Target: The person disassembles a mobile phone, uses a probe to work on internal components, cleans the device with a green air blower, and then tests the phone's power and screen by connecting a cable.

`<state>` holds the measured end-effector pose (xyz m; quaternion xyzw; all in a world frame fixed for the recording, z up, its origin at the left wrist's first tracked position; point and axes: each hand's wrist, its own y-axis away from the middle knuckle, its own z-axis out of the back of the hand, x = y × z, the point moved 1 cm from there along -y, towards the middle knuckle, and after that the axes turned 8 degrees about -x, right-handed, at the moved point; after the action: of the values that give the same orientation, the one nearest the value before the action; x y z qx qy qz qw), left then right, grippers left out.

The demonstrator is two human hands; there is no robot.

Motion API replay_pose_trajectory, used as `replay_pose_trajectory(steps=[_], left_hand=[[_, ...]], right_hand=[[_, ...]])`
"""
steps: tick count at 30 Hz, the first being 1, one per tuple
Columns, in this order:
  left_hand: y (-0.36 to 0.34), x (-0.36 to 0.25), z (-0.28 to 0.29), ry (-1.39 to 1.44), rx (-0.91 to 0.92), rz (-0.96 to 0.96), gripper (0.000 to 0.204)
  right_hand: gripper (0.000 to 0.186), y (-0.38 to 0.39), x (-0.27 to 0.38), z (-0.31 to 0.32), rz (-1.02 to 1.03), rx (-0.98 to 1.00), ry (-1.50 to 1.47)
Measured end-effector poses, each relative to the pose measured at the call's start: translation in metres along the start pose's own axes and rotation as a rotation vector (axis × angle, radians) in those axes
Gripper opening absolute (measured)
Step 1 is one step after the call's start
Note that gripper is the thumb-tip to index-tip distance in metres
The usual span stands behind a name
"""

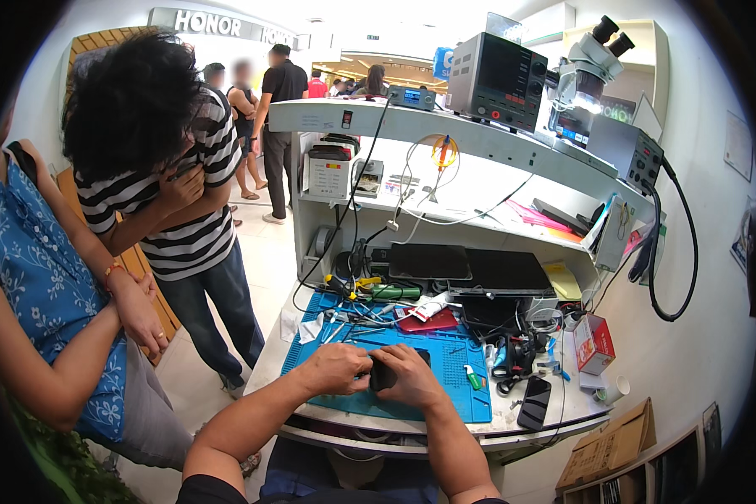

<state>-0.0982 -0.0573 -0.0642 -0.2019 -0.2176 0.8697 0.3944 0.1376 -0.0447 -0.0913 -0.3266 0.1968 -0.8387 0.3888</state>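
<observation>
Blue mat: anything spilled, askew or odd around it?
No spill shows. The blue mat looks disorderly: small tools lie at odd angles over its far left part, beside what looks like crumpled white paper. Whether the dark device between the left hand and right hand is damaged, I cannot tell; they partly cover it.

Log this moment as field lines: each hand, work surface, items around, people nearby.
Left hand: at the left edge of the dark device; grip unclear
Right hand: holding the dark device
Work surface: blue mat on white bench
Right of mat: black phone, red-and-white box
People: at left, striped shirt and blue floral top
</observation>
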Motion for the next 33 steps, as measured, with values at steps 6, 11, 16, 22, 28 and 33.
replay_pose_trajectory(steps=[6, 11, 16, 22, 28, 33], left_hand=[[0.000, -0.002, 0.001, 0.007, -0.020, 0.020, 0.017], [0.001, -0.002, 0.004, 0.076, -0.012, 0.105, 0.016], [0.003, -0.013, 0.015, 0.269, -0.078, 0.327, 0.023], [0.015, -0.001, -0.002, 0.837, -0.140, 0.662, 0.029], [0.015, -0.001, -0.002, 1.065, -0.089, 0.759, 0.028], [0.010, -0.001, -0.008, 0.719, -0.299, 0.526, 0.019]], right_hand=[[0.090, 0.001, -0.001, 0.000, -0.005, 0.005, -0.007], [0.091, 0.000, -0.002, 0.001, 0.000, -0.020, -0.006], [0.091, 0.002, -0.002, 0.002, -0.054, -0.125, -0.015], [0.091, 0.000, -0.002, 0.003, -0.068, -0.225, -0.055], [0.094, 0.001, -0.004, 0.001, -0.012, -0.342, -0.053], [0.090, 0.002, -0.014, -0.002, -0.055, -0.359, -0.090]])
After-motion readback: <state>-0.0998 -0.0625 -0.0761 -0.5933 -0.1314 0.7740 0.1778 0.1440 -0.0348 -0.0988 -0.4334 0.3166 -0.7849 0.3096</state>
